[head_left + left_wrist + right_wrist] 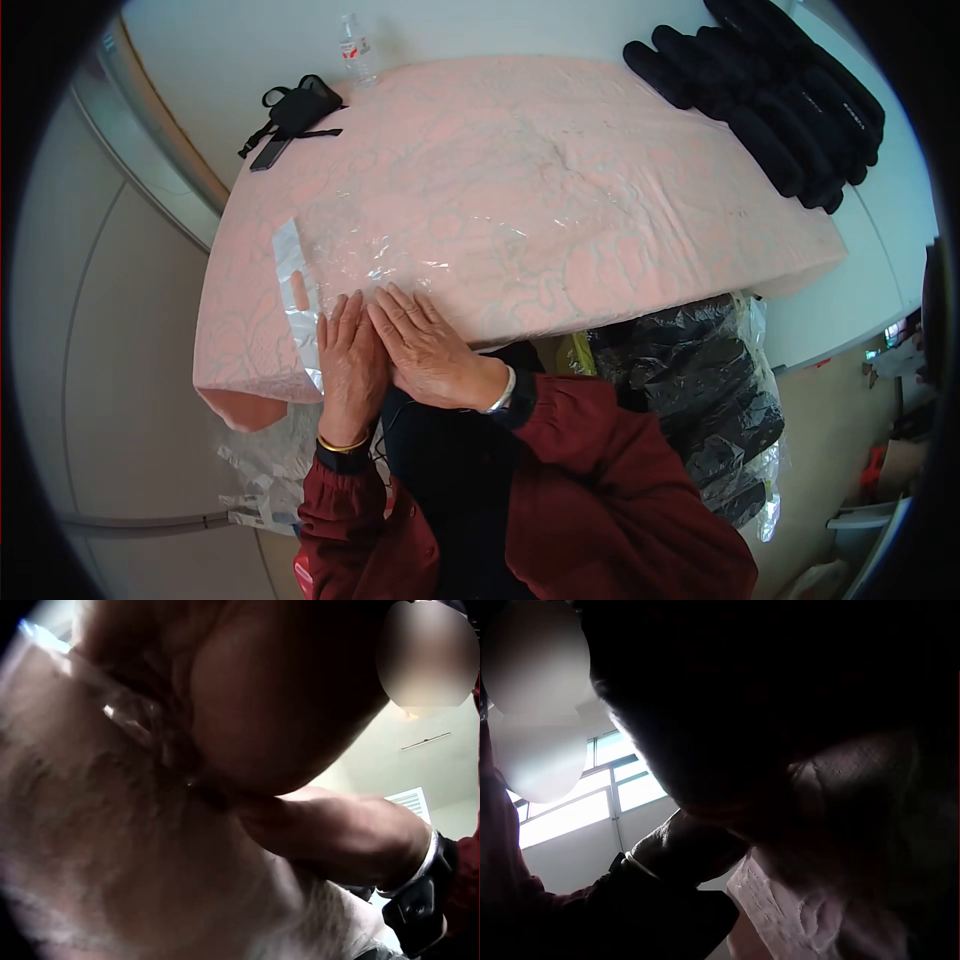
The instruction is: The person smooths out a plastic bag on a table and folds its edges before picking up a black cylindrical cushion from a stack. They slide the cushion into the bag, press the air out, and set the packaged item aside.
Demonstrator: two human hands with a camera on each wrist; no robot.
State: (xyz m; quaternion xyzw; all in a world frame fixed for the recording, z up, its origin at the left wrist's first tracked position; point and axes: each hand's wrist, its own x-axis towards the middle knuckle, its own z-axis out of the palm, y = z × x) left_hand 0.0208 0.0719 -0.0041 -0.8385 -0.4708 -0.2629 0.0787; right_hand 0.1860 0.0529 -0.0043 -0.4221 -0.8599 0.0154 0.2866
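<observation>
A clear plastic bag (pixel 400 262) lies flat on the pink patterned tablecloth (pixel 480 160), its white handle strip (pixel 288 252) with a cut-out hole toward the left. Near the table's front edge my left hand (pixel 350 375) rests on the bag close to that strip, fingers straight and pointing away from me. Right beside it, my right hand (pixel 430 358) lies palm down with straight fingers on the bag, its thumb side against the left hand. In the left wrist view, shiny plastic (pixel 131 724) shows by the shadowed fingers. The right wrist view is mostly dark.
At the back left are a black strapped pouch (pixel 305 105), a phone (pixel 270 153) and a clear bottle (pixel 356 50). Black padded items (pixel 780 95) lie at the back right. Plastic-wrapped black goods (pixel 690 390) sit below the table's front edge on the right.
</observation>
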